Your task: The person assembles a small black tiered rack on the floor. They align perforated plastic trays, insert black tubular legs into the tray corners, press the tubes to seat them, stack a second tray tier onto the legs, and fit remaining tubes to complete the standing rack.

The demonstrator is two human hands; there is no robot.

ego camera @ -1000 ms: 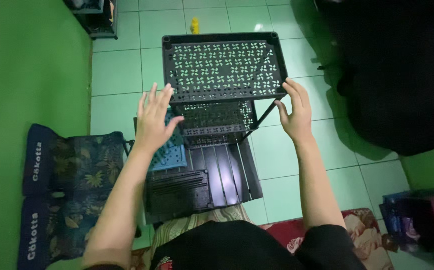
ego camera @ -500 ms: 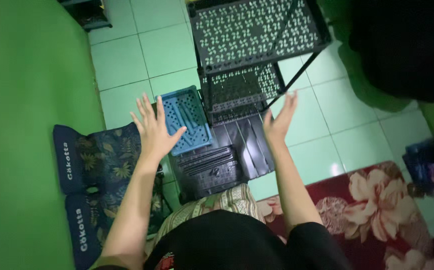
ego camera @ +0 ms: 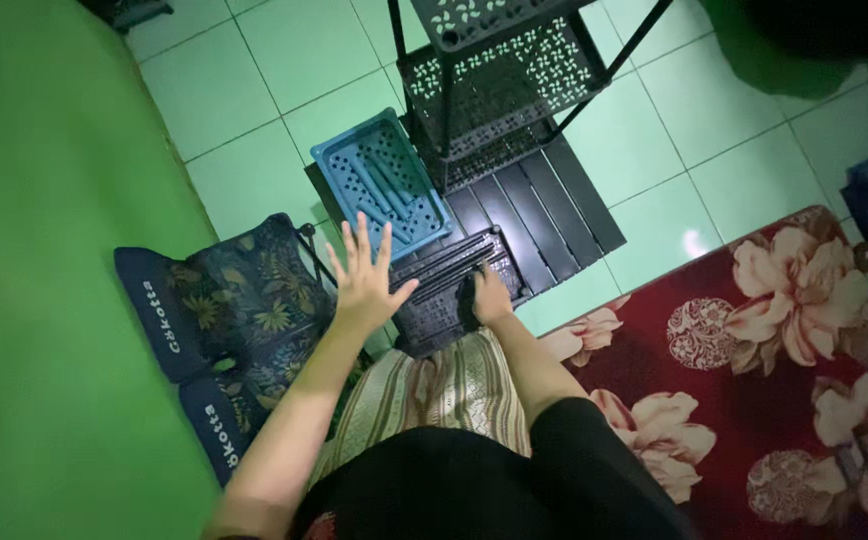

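Right hand [ego camera: 489, 297] rests on the black perforated tray [ego camera: 449, 290] lying flat on the floor, fingers curled at its near right edge; can't tell if the grip has closed. Left hand [ego camera: 366, 272] hovers wide open, fingers spread, holding nothing, over the tray's left end. Tray's long axis runs left-right. Blue tray [ego camera: 382, 185] lies just beyond, black shelf rack [ego camera: 499, 70] farther out.

Blue perforated tray [ego camera: 382, 184], floral red rug [ego camera: 754, 340]
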